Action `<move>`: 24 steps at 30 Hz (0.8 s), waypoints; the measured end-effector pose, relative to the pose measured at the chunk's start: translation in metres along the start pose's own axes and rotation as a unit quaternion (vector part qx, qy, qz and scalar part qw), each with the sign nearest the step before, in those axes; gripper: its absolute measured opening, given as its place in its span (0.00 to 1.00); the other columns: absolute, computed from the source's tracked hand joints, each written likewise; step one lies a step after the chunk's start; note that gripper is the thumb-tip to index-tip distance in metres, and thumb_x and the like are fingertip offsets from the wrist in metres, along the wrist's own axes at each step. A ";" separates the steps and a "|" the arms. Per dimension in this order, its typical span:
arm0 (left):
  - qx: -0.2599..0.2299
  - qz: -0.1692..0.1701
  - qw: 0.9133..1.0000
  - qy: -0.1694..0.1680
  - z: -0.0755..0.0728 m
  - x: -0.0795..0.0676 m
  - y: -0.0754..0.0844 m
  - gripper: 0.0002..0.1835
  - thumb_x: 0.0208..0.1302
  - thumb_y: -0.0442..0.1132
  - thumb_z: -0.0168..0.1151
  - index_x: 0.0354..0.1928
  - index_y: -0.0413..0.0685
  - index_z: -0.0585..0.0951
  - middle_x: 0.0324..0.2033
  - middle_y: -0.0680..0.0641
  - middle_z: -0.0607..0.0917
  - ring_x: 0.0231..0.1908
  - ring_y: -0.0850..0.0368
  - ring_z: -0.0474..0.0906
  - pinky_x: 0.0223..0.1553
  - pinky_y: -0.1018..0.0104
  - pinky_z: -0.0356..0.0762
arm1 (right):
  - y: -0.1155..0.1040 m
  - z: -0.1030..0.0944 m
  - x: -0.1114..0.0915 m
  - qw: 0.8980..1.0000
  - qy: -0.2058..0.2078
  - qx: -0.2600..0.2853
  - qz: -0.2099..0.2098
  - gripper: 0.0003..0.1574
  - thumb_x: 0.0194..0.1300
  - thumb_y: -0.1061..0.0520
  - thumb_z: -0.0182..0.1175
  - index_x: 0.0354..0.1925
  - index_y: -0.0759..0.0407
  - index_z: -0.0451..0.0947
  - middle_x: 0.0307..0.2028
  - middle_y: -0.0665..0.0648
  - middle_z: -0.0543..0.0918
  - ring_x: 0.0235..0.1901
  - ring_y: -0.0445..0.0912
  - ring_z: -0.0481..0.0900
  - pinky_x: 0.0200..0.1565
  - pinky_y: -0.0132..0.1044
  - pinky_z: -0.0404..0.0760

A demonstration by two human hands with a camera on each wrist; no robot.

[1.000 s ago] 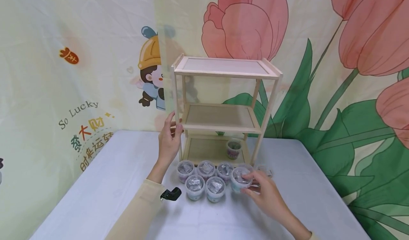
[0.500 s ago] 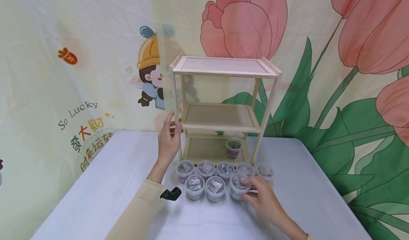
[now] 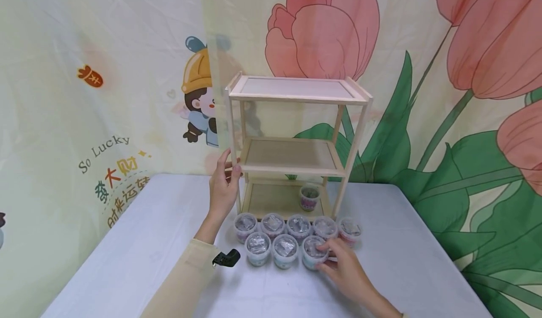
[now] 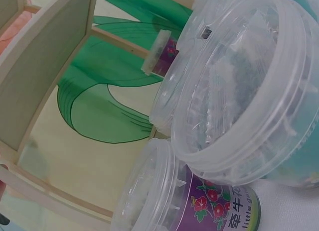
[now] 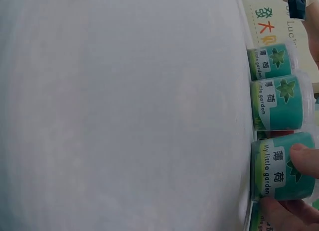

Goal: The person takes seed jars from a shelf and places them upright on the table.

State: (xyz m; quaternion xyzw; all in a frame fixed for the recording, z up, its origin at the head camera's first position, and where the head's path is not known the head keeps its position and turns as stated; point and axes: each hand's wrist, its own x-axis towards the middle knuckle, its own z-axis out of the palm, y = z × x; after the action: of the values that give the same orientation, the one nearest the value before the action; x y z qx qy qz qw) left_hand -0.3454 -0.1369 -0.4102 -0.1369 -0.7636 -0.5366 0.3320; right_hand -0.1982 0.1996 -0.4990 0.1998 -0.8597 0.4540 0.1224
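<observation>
My right hand [image 3: 349, 273] holds a small seed-growing tub [image 3: 312, 248] with a clear rim, fingers and thumb at its right side. Its teal label [image 5: 276, 171], printed "My little garden" with a green leaf, shows in the right wrist view; the tub stands upright at the right end of the front row. Two similar teal tubs [image 3: 285, 250] stand left of it. Behind them is a back row of several tubs [image 3: 273, 224]; one nearby has a purple flowered label [image 4: 209, 201]. My left hand [image 3: 223, 188] grips the left front post of a wooden shelf rack [image 3: 292, 155].
On the rack's bottom board stands one purple-labelled tub [image 3: 309, 198], towards the right. The rack's top board [image 3: 296, 87] bears nothing visible. A white cloth covers the table [image 3: 394, 252]. A printed curtain [image 3: 427, 73] with tulips hangs behind.
My right hand has lowered the teal tub and brought it slightly left and nearer, into the front row, uncovering the back-row tubs behind it. My left hand stays on the post.
</observation>
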 end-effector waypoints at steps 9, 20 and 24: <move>0.000 0.006 1.000 0.005 0.000 0.001 -0.002 0.28 0.82 0.44 0.57 0.80 0.60 0.65 0.53 0.40 0.87 0.42 0.41 0.89 0.48 0.45 0.85 | -0.004 0.003 0.000 1.000 0.004 -0.020 -0.013 0.26 0.52 0.73 0.79 0.45 0.57 0.79 0.50 0.56 0.81 0.51 0.51 0.85 0.47 0.32 0.88; -0.013 -0.004 1.000 -0.002 0.000 0.000 -0.002 0.29 0.83 0.44 0.57 0.80 0.63 0.65 0.54 0.41 0.87 0.44 0.32 0.88 0.49 0.43 0.85 | -0.007 -0.030 0.008 0.990 -0.131 -0.034 -0.043 0.25 0.65 0.68 0.73 0.57 0.58 0.78 0.56 0.61 0.84 0.52 0.56 0.87 0.49 0.45 0.89; -0.009 -0.005 1.000 -0.005 0.000 0.001 -0.003 0.29 0.83 0.45 0.57 0.80 0.63 0.65 0.53 0.40 0.86 0.44 0.34 0.88 0.49 0.44 0.85 | -0.012 -0.049 0.014 0.981 -0.186 -0.038 -0.036 0.30 0.69 0.69 0.68 0.67 0.59 0.76 0.63 0.64 0.81 0.52 0.59 0.87 0.49 0.46 0.89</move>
State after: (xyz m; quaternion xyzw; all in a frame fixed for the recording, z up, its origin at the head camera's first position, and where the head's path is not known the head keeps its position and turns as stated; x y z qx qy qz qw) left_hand -0.3474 -0.1381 -0.4115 -0.1387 -0.7610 -0.5448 0.3239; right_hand -0.2035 0.2308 -0.4582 0.3061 -0.8766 0.3710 -0.0155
